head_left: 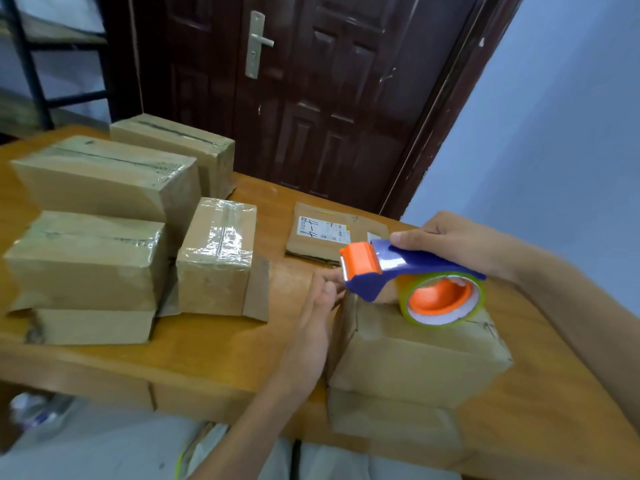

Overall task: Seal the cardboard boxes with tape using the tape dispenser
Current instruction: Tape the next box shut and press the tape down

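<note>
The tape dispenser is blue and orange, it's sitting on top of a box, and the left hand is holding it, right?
Not quite: the head view shows the right hand holding the tape dispenser. The left hand rests against the box. The rest is right.

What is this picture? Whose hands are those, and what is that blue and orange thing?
There is no machine here. A person wears a camera on their head, so you see their own two hands from above, as they do.

The right hand grips a blue and orange tape dispenser. It holds a roll of clear tape and sits on top of a cardboard box. The left hand lies with straight fingers against the side of that box, near the dispenser's front end.

Everything stands on a wooden table. To the left are more boxes, some stacked, and several look shiny with tape. Farther back lies a flat parcel with a white label. Behind the table is a dark door.
</note>
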